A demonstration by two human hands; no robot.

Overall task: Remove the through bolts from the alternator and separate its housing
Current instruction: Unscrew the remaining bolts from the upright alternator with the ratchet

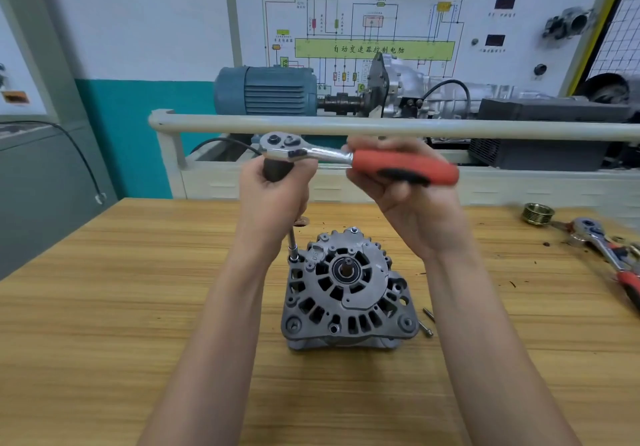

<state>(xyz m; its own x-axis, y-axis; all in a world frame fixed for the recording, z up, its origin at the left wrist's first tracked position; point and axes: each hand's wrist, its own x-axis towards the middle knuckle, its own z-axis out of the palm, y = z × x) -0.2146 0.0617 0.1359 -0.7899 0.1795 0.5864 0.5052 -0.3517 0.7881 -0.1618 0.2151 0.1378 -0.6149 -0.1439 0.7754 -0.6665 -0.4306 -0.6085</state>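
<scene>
Your left hand (273, 189) is clenched around the dark grip just under the ratchet (287, 149) head, fingers wrapped fully closed. From that fist a thin extension (292, 239) runs down, its socket end seated on a bolt at the upper-left edge of the alternator (346, 289). Your right hand (412, 203) is half open, palm up, fingers curled loosely under the ratchet's red handle (405, 168), thumb on top. The alternator sits on the tabletop (138, 307) between your forearms, shaft end up. One bolt (354, 230) shows at its far edge. Two loose bolts (426, 324) lie on the tabletop just right of it. A second ratchet (606, 251) and a brass pulley (538, 213) lie well apart at the far right.
</scene>
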